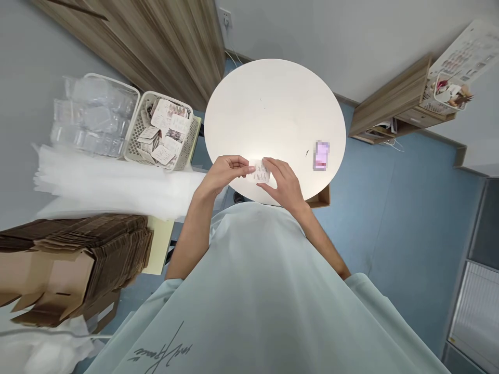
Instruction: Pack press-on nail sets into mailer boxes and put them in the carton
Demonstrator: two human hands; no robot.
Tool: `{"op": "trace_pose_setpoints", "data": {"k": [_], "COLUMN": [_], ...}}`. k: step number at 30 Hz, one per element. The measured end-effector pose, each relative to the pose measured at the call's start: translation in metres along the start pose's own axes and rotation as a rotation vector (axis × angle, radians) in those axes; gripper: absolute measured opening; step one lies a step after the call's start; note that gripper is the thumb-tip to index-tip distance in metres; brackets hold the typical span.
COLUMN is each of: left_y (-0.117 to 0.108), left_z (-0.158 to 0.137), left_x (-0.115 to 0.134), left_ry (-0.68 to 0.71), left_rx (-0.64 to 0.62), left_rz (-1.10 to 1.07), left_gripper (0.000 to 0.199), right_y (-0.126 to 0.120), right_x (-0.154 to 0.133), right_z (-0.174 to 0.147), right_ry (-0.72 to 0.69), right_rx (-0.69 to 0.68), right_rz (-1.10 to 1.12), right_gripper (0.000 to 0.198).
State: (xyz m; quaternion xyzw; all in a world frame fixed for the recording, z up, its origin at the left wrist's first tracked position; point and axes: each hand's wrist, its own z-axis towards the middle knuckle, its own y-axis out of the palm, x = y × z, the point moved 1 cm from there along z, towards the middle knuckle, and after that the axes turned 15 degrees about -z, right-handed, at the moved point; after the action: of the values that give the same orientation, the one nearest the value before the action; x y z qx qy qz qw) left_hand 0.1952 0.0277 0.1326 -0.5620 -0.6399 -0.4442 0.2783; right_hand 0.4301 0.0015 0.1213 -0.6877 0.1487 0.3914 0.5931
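Note:
A small white printed card with lines of dark text is held over the near edge of the round white table. My left hand pinches its left edge between thumb and fingers. From the other side, my right hand grips the card's right edge, fingertips at the top corner and thumb at the lower edge. Whether it is a single sheet or folded, I cannot tell.
A blurred pink phone-like thing lies on the table's right. To the left stand a white basket of printed cards, clear plastic boxes, white foam sheets and flattened cardboard boxes. A wooden shelf stands at right.

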Motion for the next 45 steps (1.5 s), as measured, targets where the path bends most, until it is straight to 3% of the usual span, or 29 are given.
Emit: {"op": "trace_pose_setpoints", "data": {"k": [3,8,13,22,29,38,42,45], "left_y": [0.017,0.042,0.064,0.073,0.061,0.051,0.048,0.046], "left_z": [0.003,0.004,0.004,-0.003,0.001,0.003,0.004,0.004], "left_x": [-0.003,-0.009,-0.009,0.009,0.014,0.009,0.007,0.005], "left_ry": [0.014,0.047,0.067,0.170,0.245,0.227,0.185,0.080], "left_rx": [0.010,0.010,0.007,0.109,0.196,0.212,0.178,0.044], "left_rz": [-0.040,-0.121,-0.102,-0.017,-0.006,0.021,-0.018,-0.105], "left_gripper": [0.056,0.065,0.053,0.043,0.033,0.030,0.034,0.053], "right_y": [-0.009,-0.019,-0.012,-0.015,-0.018,-0.014,-0.014,-0.014], "right_x": [0.006,0.012,0.020,0.022,0.025,0.018,0.015,0.014], "right_z": [-0.012,-0.022,-0.026,-0.020,-0.015,-0.013,-0.013,-0.013], "right_ry": [0.149,0.390,0.495,0.469,0.530,0.507,0.499,0.503], "right_rx": [0.033,-0.144,-0.196,-0.242,-0.057,-0.002,-0.016,-0.042], "right_rz": [0.275,0.901,1.119,1.114,0.914,0.799,0.824,0.888], "right_gripper": [0.075,0.079,0.088,0.082,0.065,0.054,0.053,0.055]}}
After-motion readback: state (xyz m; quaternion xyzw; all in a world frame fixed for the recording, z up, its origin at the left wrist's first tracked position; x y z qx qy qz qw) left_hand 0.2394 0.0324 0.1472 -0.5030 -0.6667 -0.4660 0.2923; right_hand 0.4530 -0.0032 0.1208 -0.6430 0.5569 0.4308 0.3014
